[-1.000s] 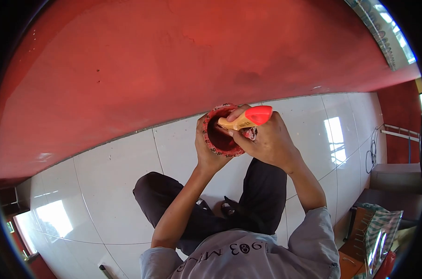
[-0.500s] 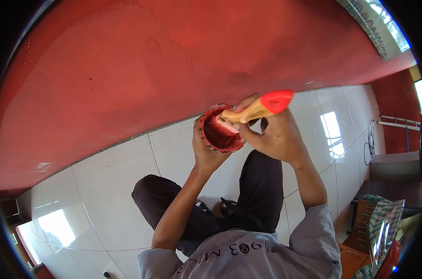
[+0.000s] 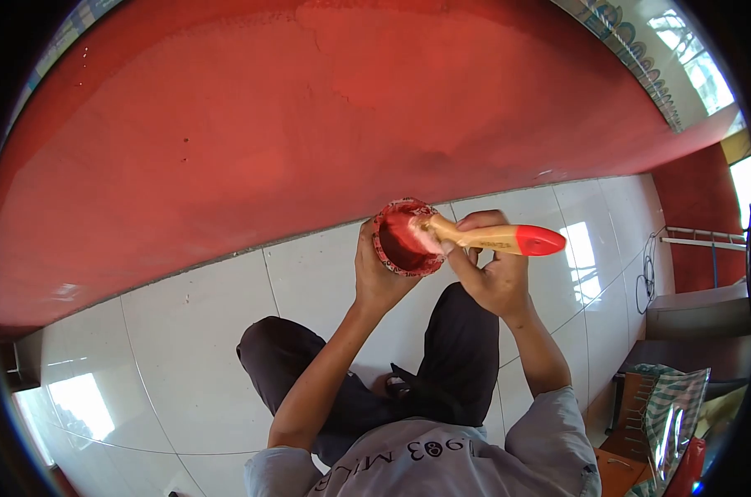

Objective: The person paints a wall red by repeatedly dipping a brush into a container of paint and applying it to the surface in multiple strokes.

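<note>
Two holds | left hand [image 3: 380, 283] round red cup [image 3: 405, 270] | right hand [image 3: 503, 282] on brush [image 3: 497, 239] | bristles [image 3: 427, 235] blurred, cup's underside hidden

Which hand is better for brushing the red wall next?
Probably the right hand: it already grips the brush by its handle. The left hand is busy holding the round container.

Red-coated cup [image 3: 396, 219] in my left hand [image 3: 378, 280], mouth up, printed rim paint-smeared. Brush [image 3: 491, 238] in my right hand [image 3: 501, 277]: tan handle, red end pointing right, pinkish bristles at cup mouth; rim contact unclear.
</note>
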Action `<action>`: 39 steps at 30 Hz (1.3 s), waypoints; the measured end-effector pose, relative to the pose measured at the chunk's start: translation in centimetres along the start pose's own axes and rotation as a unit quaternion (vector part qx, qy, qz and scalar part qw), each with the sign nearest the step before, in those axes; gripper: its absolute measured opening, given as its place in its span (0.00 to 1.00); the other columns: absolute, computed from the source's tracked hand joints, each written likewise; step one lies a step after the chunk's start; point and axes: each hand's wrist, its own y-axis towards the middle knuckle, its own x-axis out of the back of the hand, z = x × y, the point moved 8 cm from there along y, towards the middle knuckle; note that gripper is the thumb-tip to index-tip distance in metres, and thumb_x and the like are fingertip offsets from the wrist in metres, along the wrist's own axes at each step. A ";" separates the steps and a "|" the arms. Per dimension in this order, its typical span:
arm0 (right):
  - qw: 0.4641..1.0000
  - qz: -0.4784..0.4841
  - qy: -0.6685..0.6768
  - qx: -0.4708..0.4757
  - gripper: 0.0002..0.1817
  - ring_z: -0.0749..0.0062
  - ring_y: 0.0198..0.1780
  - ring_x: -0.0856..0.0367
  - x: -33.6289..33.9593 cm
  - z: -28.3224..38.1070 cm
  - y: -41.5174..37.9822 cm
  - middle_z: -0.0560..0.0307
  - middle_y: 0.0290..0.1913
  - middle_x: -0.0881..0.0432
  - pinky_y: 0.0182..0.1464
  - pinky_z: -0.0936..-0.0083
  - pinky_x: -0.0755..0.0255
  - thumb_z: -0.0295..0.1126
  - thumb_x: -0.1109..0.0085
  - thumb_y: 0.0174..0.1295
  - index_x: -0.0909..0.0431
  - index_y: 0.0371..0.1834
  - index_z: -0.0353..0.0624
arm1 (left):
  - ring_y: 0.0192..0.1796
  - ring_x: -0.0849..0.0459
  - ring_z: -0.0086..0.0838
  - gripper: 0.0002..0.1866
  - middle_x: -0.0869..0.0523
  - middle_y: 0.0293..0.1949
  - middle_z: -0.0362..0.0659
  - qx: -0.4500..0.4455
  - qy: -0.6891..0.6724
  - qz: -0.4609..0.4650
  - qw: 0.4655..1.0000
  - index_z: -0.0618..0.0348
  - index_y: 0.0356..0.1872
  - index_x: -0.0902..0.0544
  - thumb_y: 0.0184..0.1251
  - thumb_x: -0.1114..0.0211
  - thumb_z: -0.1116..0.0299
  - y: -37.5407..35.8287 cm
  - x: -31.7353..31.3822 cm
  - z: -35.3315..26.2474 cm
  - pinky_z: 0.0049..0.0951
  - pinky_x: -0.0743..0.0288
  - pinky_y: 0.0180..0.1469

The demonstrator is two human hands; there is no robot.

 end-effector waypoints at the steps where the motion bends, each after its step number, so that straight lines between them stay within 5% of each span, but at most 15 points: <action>1: 1.000 0.001 0.011 0.017 0.09 0.72 0.30 0.18 -0.3 0.2 0.2 0.57 0.38 0.18 0.30 0.78 0.26 0.20 0.36 0.52 0.23 0.36 0.40 | 0.50 0.19 0.39 0.46 0.22 0.49 0.49 -0.005 0.011 0.001 1.000 0.62 0.56 0.35 0.35 0.16 0.62 -0.1 0.1 0.0 0.36 0.24 0.51; 2: 0.999 -0.001 0.019 0.034 0.09 0.72 0.31 0.18 -0.5 0.5 0.3 0.57 0.38 0.18 0.31 0.78 0.26 0.20 0.36 0.52 0.23 0.37 0.40 | 0.50 0.19 0.39 0.46 0.21 0.49 0.49 -0.012 0.020 0.004 1.000 0.62 0.56 0.35 0.34 0.16 0.63 -0.1 0.1 0.1 0.36 0.24 0.51; 3: 0.996 0.060 -0.042 -0.047 0.11 0.71 0.33 0.17 -1.3 0.1 0.4 0.56 0.38 0.18 0.32 0.79 0.26 0.20 0.36 0.52 0.23 0.38 0.39 | 0.50 0.19 0.39 0.46 0.21 0.49 0.49 -0.010 -0.010 0.012 1.000 0.62 0.57 0.35 0.34 0.16 0.63 -0.2 -0.2 1.0 0.35 0.24 0.51; 6: 0.998 -0.043 0.021 -0.035 0.10 0.70 0.34 0.17 0.2 -0.1 0.0 0.54 0.38 0.18 0.34 0.78 0.25 0.20 0.36 0.51 0.23 0.38 0.39 | 0.51 0.19 0.39 0.47 0.21 0.50 0.50 0.035 -0.068 0.013 0.997 0.62 0.58 0.36 0.33 0.16 0.64 -0.2 -0.5 2.2 0.35 0.24 0.52; 8: 0.997 0.066 -0.024 -0.034 0.11 0.71 0.31 0.16 -0.9 0.9 0.5 0.54 0.38 0.17 0.34 0.78 0.23 0.20 0.37 0.51 0.23 0.39 0.37 | 0.51 0.19 0.39 0.50 0.21 0.51 0.50 0.017 -0.065 0.021 0.997 0.63 0.60 0.38 0.34 0.16 0.64 -0.1 -0.6 1.7 0.35 0.24 0.52; 10: 0.999 -0.026 0.024 -0.007 0.11 0.71 0.31 0.16 0.0 0.2 0.5 0.55 0.36 0.16 0.34 0.79 0.24 0.20 0.37 0.52 0.24 0.38 0.37 | 0.51 0.19 0.39 0.51 0.21 0.51 0.50 -0.005 -0.044 0.012 0.999 0.63 0.61 0.40 0.34 0.16 0.65 -0.1 -0.3 1.1 0.35 0.24 0.52; 13: 0.993 0.100 -0.004 -0.065 0.10 0.71 0.31 0.17 -1.5 0.2 0.7 0.55 0.35 0.15 0.34 0.79 0.24 0.19 0.39 0.52 0.24 0.38 0.38 | 0.51 0.19 0.40 0.52 0.22 0.51 0.50 -0.021 -0.014 0.022 0.999 0.63 0.61 0.41 0.34 0.16 0.66 0.1 -0.3 0.8 0.36 0.24 0.52; 16: 0.999 -0.026 0.003 -0.027 0.10 0.69 0.31 0.17 0.6 0.6 0.8 0.55 0.35 0.15 0.34 0.78 0.24 0.20 0.39 0.52 0.24 0.39 0.38 | 0.52 0.20 0.39 0.51 0.22 0.52 0.50 -0.020 -0.044 0.035 0.998 0.62 0.61 0.40 0.33 0.16 0.66 0.0 -1.1 1.7 0.37 0.24 0.52; 20: 0.992 0.023 -0.118 0.023 0.12 0.62 0.30 0.16 -0.1 0.3 0.3 0.54 0.34 0.16 0.33 0.73 0.23 0.24 0.38 0.52 0.24 0.40 0.41 | 0.52 0.20 0.40 0.50 0.22 0.52 0.49 -0.048 -0.034 0.056 0.997 0.60 0.61 0.39 0.33 0.16 0.66 0.4 -1.4 1.9 0.36 0.24 0.52; 30: 0.985 -0.009 -0.124 -0.120 0.11 0.66 0.33 0.17 5.0 -1.7 -1.7 0.53 0.33 0.17 0.35 0.76 0.24 0.23 0.39 0.50 0.24 0.38 0.40 | 0.53 0.23 0.40 0.42 0.25 0.50 0.48 0.050 -0.166 0.147 0.974 0.60 0.55 0.32 0.35 0.18 0.68 0.6 -8.9 -0.1 0.38 0.27 0.54; 33: 0.980 -0.032 -0.125 -0.151 0.11 0.73 0.33 0.19 7.7 -1.8 -2.4 0.57 0.34 0.18 0.33 0.79 0.27 0.22 0.39 0.51 0.24 0.39 0.40 | 0.53 0.23 0.40 0.42 0.25 0.51 0.48 0.014 -0.163 0.150 0.975 0.61 0.56 0.33 0.36 0.18 0.68 0.3 -11.2 -1.6 0.37 0.27 0.54; 37: 0.971 -0.115 -0.079 -0.195 0.13 0.81 0.31 0.23 12.1 -3.8 -4.2 0.61 0.33 0.22 0.29 0.83 0.31 0.23 0.39 0.54 0.26 0.43 0.40 | 0.55 0.22 0.34 0.44 0.24 0.54 0.50 0.048 -0.197 0.172 0.964 0.65 0.59 0.36 0.38 0.18 0.70 -0.8 -13.3 -1.8 0.33 0.27 0.57; 39: 0.943 -0.147 0.030 -0.298 0.13 0.82 0.31 0.24 13.2 -5.9 -5.9 0.61 0.33 0.22 0.28 0.83 0.32 0.24 0.39 0.55 0.27 0.44 0.39 | 0.55 0.22 0.33 0.44 0.24 0.54 0.50 0.067 -0.198 0.181 0.961 0.65 0.59 0.36 0.37 0.18 0.71 -1.6 -13.6 -1.0 0.34 0.27 0.57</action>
